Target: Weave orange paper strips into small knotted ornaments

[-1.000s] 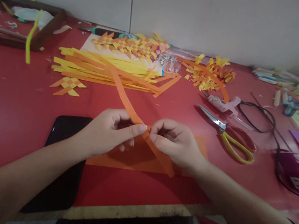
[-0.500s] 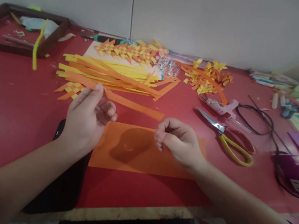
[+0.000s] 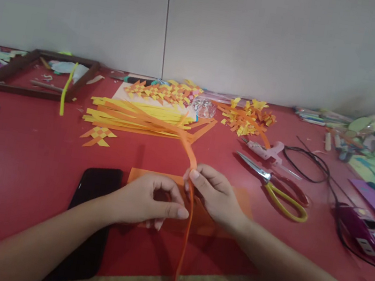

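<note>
A long orange paper strip (image 3: 188, 151) is pinched near its middle between the thumb and fingers of my right hand (image 3: 217, 195). One end points away toward the strip pile, and the other hangs down past the table's front edge. My left hand (image 3: 149, 201) is beside the strip with curved fingers parted and its thumb tip close to the strip's lower half; I cannot tell if they touch. Beneath both hands lies an orange paper sheet (image 3: 243, 201). A black phone (image 3: 89, 220) lies partly under my left forearm.
Yellow and orange strips (image 3: 134, 118) are piled behind, with woven paper pieces (image 3: 166, 93) and a small woven piece (image 3: 98, 136) near them. Scissors (image 3: 271, 182), a pink glue gun (image 3: 266, 149) and a purple device (image 3: 365, 230) with a black cable lie right. A brown frame (image 3: 4, 86) sits left.
The orange strip has gone from my left hand's pinch to my right hand's and turned lengthwise toward me. My left hand has moved right and down; the view has tilted up slightly.
</note>
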`<state>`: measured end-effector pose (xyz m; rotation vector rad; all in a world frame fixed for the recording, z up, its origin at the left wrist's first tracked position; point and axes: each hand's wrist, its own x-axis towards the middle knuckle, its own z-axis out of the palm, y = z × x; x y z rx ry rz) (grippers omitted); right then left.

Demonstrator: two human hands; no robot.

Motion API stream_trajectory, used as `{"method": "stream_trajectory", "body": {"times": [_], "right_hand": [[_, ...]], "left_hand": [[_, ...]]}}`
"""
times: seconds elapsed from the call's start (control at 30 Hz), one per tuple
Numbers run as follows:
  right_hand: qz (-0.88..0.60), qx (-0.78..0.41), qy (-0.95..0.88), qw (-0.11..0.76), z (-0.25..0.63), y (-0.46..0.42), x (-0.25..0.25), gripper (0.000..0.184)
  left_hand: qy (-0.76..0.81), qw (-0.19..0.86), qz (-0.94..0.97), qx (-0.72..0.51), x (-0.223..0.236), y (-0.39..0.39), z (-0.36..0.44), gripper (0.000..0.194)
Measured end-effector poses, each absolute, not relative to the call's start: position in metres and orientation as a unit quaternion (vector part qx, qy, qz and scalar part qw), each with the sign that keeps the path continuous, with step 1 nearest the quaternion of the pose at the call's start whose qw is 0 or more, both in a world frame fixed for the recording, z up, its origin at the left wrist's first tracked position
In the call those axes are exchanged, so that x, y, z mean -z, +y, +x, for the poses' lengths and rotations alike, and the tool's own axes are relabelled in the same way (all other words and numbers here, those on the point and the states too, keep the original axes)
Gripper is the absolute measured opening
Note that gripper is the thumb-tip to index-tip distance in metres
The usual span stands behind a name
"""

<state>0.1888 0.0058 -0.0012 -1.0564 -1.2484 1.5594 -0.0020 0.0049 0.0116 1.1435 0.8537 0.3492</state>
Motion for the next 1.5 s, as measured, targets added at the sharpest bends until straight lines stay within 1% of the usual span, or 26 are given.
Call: {"method": "stream_trajectory", "body": {"times": [0.07,0.13,0.2,0.27,0.37,0.67,0.9,1.17,1.23,1.37,1.5], "right_hand": [[-0.414,-0.659,-0.454,0.434,0.191,0.006,-0.001,0.032],[-0.389,-0.715,-0.409,0.412,0.194,0.005,-0.004,0.032],[-0.359,-0.760,-0.383,0.383,0.196,0.005,-0.005,0.030],[-0.337,-0.784,-0.374,0.363,0.197,0.004,-0.005,0.030],[-0.327,-0.792,-0.373,0.357,0.197,0.004,-0.003,0.030],[-0.303,-0.816,-0.342,0.353,0.199,0.006,-0.006,0.029],[-0.268,-0.838,-0.310,0.361,0.202,0.008,-0.008,0.031],[-0.287,-0.818,-0.348,0.357,0.207,0.008,-0.011,0.030],[-0.295,-0.814,-0.352,0.355,0.207,0.009,-0.012,0.030],[-0.305,-0.810,-0.350,0.359,0.207,0.009,-0.013,0.030],[-0.308,-0.808,-0.352,0.359,0.206,0.009,-0.013,0.029]], "left_hand": [[0.386,0.734,0.512,-0.225,-0.010,0.009,-0.002,0.032],[0.388,0.716,0.483,-0.322,-0.009,0.013,-0.003,0.033],[0.391,0.702,0.441,-0.401,-0.009,0.017,-0.003,0.039],[0.388,0.695,0.410,-0.445,-0.011,0.020,-0.004,0.047],[0.387,0.690,0.387,-0.474,-0.012,0.022,-0.005,0.046],[0.384,0.685,0.373,-0.495,-0.013,0.023,-0.006,0.041],[0.385,0.690,0.361,-0.495,-0.012,0.025,-0.007,0.047],[0.395,0.681,0.356,-0.504,-0.010,0.029,-0.007,0.030],[0.391,0.684,0.357,-0.502,-0.012,0.028,-0.007,0.031],[0.379,0.691,0.368,-0.493,-0.014,0.026,-0.009,0.040],[0.383,0.689,0.372,-0.491,-0.013,0.025,-0.009,0.035]]}}
